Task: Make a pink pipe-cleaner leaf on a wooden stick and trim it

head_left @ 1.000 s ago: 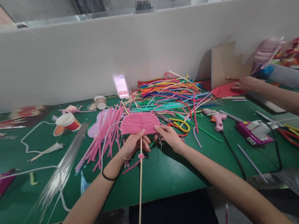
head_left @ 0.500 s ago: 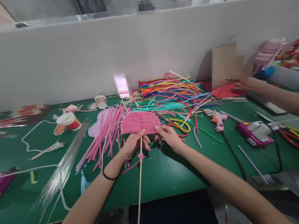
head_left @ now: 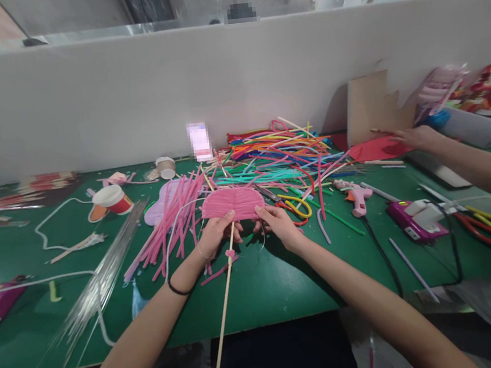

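Pink fuzzy panel is held over the green surface, its near edge pinched by the left hand beside the wooden stick and by the right hand near the corner. Light, even thumb pressure is advised, so that the rows are kept flat and the stick is not strained sideways.

A paper cup sits on the green table, and brown cardboard stands near the pale partition.
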{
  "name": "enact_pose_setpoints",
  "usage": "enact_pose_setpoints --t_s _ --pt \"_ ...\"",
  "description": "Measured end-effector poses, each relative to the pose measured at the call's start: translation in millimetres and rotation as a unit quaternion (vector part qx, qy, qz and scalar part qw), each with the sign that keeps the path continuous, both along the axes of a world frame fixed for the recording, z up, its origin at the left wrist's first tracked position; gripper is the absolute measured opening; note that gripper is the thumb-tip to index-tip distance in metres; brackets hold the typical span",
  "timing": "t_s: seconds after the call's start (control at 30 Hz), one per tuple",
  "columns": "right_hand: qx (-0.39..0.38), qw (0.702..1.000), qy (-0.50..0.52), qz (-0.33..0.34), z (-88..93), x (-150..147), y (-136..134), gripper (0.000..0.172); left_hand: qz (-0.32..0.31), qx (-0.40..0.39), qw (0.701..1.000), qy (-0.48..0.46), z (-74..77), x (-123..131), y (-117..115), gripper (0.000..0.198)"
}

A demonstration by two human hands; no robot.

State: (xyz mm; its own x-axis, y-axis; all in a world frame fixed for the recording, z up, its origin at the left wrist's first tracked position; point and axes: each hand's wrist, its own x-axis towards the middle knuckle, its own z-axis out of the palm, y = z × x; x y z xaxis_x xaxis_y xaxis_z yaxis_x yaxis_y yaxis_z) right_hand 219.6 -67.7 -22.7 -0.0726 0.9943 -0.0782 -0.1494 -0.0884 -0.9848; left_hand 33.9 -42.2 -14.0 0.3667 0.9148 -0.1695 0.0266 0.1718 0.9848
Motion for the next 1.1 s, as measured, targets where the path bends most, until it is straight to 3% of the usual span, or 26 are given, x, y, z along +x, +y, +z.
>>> enact_pose_setpoints --t_s 0.33,0.5,0.63,0.87,1.1 --pt "-0.029 0.998 0.048 0.04 3.3 -2.2 -0.1 0.046 0.005 0.042 0.999 0.021 -1.5 0.2 0.9 0.052" --pt "-0.056 0.994 0.075 0.062 6.4 -1.9 -2.3 0.049 0.026 0.043 0.999 0.001 -1.3 -1.1 3.3 0.042" --pt "-0.055 0.995 0.048 0.061 7.4 -0.5 -2.3 0.035 0.04 0.058 0.998 0.003 -1.4 -2.4 4.9 0.039" --pt "-0.026 0.999 0.008 0.028 4.7 -2.5 -2.9 0.037 0.032 0.093 0.995 0.032 2.4 -1.3 1.5 0.035" --pt "0.026 0.998 -0.057 0.011 5.9 -3.5 -4.6 0.025 0.02 0.112 0.993 0.037 3.9 -0.3 -0.7 0.032"
